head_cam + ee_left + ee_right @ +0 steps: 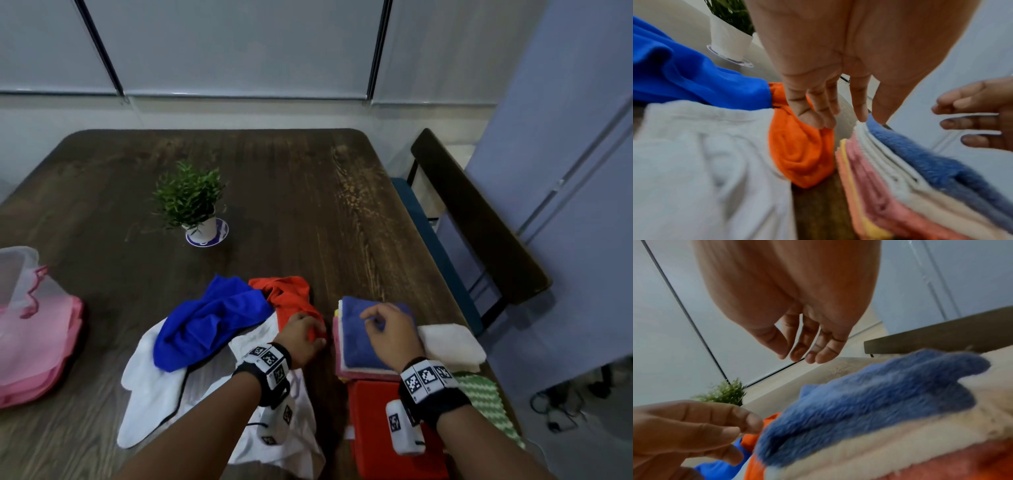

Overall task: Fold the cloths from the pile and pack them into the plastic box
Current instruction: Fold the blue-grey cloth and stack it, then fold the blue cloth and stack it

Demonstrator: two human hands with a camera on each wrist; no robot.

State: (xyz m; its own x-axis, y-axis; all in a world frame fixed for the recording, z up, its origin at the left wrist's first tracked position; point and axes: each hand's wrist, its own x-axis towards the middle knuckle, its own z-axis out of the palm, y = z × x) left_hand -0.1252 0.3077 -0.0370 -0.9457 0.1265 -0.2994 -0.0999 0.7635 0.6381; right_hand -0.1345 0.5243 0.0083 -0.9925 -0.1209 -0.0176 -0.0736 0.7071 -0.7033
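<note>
A loose pile lies near the table's front: a bright blue cloth, an orange cloth and a white cloth. My left hand reaches down onto the orange cloth, its straight fingertips touching the fabric without closing on it. To the right stands a stack of folded cloths topped by a grey-blue towel. My right hand hovers just above that towel, fingers loosely curled and empty. The clear plastic box sits at the far left edge with pink cloth in it.
A folded red cloth, a folded white towel and a green-and-white cloth lie around the stack. A small potted plant stands mid-table. A dark chair is along the table's right edge.
</note>
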